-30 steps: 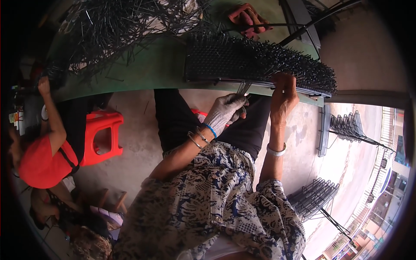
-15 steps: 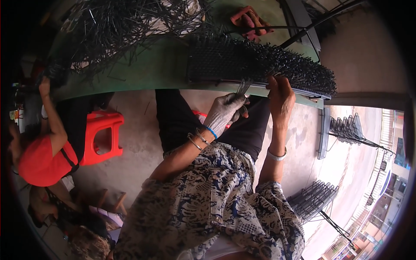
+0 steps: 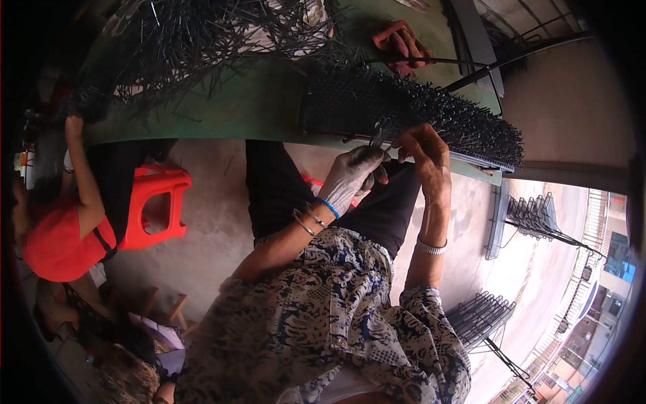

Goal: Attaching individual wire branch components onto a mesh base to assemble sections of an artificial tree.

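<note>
My left hand, in a greyish glove, is closed around a small bunch of thin dark strips whose ends stick up past the fingers. Bare and bent at the wrist, my right hand has its fingertips drawn together beside that bunch; what they pinch is too small to make out. Just beyond both hands lies a long black perforated rack at the table's near edge. Its right part bristles with upright dark pieces, while its left part shows bare holes.
A tangled heap of dark strips covers the far left of the green table. Reddish cloth or gloves lie behind the rack. A red plastic stool and a co-worker in red are at left. Wire racks stand at right.
My right hand has moved left from the rack to the bunch in my left hand. The left hand stays nearly in place, and the whole view has shifted slightly.
</note>
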Demonstrator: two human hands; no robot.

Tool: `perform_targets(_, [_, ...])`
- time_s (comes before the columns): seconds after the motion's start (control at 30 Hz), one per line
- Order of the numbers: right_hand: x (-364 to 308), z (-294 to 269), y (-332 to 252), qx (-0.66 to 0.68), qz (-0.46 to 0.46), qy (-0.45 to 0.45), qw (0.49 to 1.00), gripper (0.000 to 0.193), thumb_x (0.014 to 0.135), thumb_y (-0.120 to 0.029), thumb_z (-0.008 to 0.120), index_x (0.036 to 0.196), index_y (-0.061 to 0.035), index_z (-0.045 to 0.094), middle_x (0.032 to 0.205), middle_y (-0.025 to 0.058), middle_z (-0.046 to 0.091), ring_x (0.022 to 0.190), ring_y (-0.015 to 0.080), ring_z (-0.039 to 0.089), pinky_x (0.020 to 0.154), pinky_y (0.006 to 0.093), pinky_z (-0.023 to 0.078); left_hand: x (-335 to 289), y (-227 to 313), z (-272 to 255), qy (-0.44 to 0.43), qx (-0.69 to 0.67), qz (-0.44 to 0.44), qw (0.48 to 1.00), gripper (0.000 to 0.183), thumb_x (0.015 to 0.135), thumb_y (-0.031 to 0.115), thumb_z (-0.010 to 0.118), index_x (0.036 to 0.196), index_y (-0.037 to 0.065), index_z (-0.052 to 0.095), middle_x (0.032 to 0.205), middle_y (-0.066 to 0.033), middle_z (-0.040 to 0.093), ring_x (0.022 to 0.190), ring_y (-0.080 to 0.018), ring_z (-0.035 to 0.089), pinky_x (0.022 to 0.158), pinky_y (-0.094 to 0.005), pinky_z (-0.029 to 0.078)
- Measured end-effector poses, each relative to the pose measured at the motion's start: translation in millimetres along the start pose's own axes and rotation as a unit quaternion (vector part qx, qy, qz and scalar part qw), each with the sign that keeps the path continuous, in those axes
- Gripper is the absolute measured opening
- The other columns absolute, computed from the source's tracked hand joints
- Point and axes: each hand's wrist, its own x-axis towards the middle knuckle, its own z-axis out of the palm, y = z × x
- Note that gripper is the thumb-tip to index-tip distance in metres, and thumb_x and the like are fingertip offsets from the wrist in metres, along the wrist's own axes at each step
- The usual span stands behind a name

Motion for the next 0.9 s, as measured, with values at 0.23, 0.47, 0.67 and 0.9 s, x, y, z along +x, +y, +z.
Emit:
perform_targets(0.23, [22, 10, -15, -0.141, -0.212, 0.193, 0.948, 0.005, 0.095, -0.003, 0.058, 0.092, 0.0001, 0.057, 0.081, 0.0067, 0.066, 0.062, 0.0089, 0.057, 0.060, 0.0222, 0.046, 13, 9, 0, 0.139, 0.005, -0.067, 0.988, 0.023, 0.096, 0.026, 0.062, 0.102, 0.005, 0.067, 0.071, -0.0076, 0.068, 0.042, -0.0030, 0.045, 0.038, -0.0174, 0.029])
perform_targets(0.47, [63, 22, -14, -0.266, -0.240, 0.267, 0.895, 0.006, 0.095, -0.009, 0.058, 0.095, -0.0030, 0.060, 0.075, 0.0046, 0.064, 0.057, 0.0073, 0.057, 0.056, 0.0237, 0.046, 23, -6, 0, 0.079, -0.135, -0.090, 0.984, 0.019, 0.095, 0.023, 0.064, 0.102, 0.005, 0.066, 0.078, -0.0059, 0.068, 0.050, -0.0053, 0.052, 0.043, -0.0192, 0.038])
perform_targets(0.67, [74, 19, -14, -0.330, -0.257, 0.249, 0.874, 0.009, 0.094, -0.012, 0.059, 0.092, -0.0042, 0.061, 0.071, 0.0059, 0.062, 0.054, 0.0074, 0.056, 0.054, 0.0258, 0.046, 28, -19, -12, 0.055, -0.220, -0.105, 0.968, 0.017, 0.097, 0.022, 0.062, 0.102, 0.006, 0.065, 0.077, -0.0055, 0.067, 0.054, -0.0078, 0.057, 0.046, -0.0216, 0.043])
perform_targets(0.9, [84, 12, -3, -0.432, -0.263, 0.196, 0.840, 0.007, 0.092, -0.016, 0.060, 0.091, -0.0095, 0.062, 0.079, 0.0106, 0.063, 0.065, 0.0261, 0.062, 0.061, 0.0356, 0.049, 11, 3, -4, 0.042, -0.174, -0.104, 0.978, 0.021, 0.098, 0.025, 0.061, 0.104, 0.006, 0.064, 0.073, -0.0051, 0.064, 0.054, -0.0059, 0.054, 0.043, -0.0189, 0.039])
